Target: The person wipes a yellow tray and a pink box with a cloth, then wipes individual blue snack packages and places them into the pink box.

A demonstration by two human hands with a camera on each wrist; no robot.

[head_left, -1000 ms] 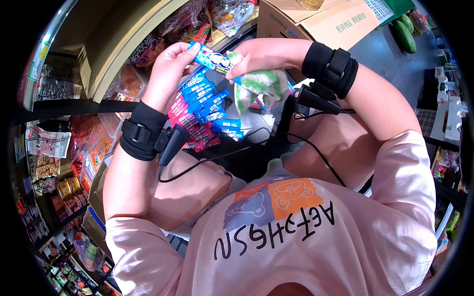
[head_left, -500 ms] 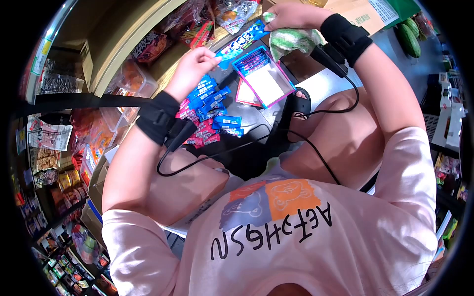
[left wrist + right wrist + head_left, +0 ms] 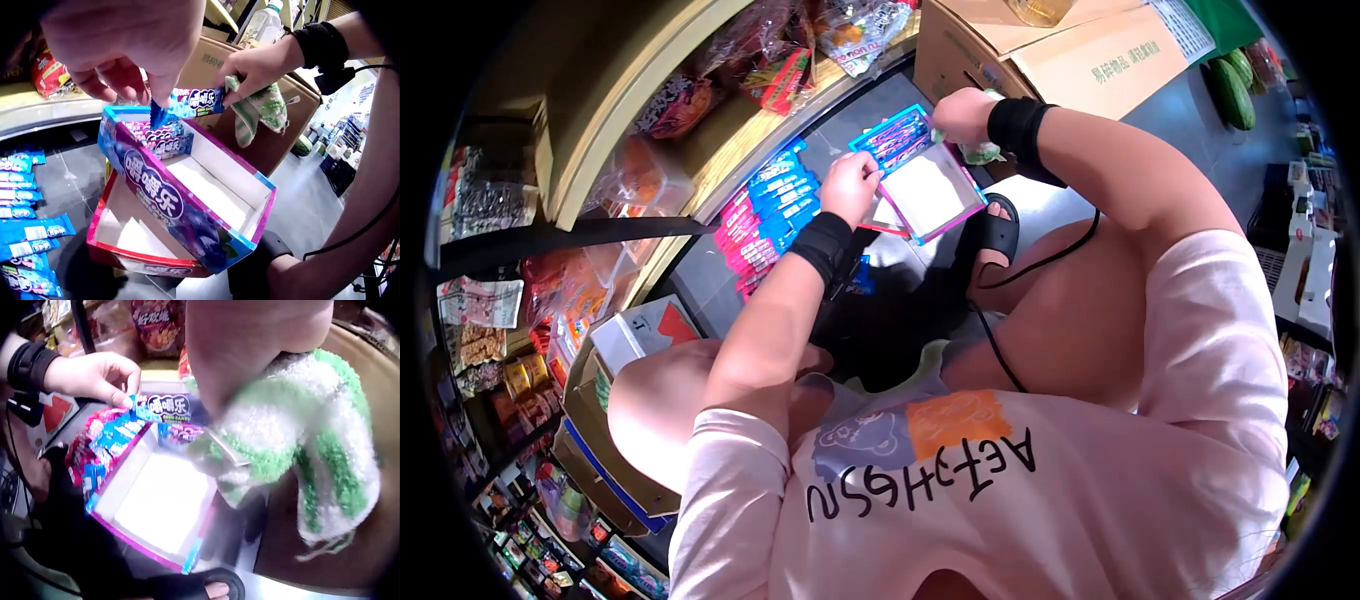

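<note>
My left hand point(image 3: 850, 187) pinches one end of a blue candy pack point(image 3: 199, 103) between thumb and fingers. At the pack's other end is my right hand point(image 3: 963, 117), which grips it along with a green-and-white fluffy cloth point(image 3: 337, 469) that hangs down. Both hands hold the pack just above a purple-and-blue open candy box point(image 3: 164, 194). Several similar packs point(image 3: 159, 139) lie in the box's far end; its near part shows a white bottom. Under it, tilted, sits a red open box point(image 3: 147, 265).
Rows of blue packs point(image 3: 785, 195) and pink packs point(image 3: 745, 235) lie on the grey floor at left. A cardboard carton point(image 3: 1090, 65) stands beyond my right hand. The wooden shelf point(image 3: 710, 165) with bagged snacks borders the left. My sandalled foot point(image 3: 1000, 235) is beside the box.
The pack went from above the floor rows, through a stretched-out hold higher up, to close over the box's far end. Both hands have come closer together, and the cloth moved with the right hand.
</note>
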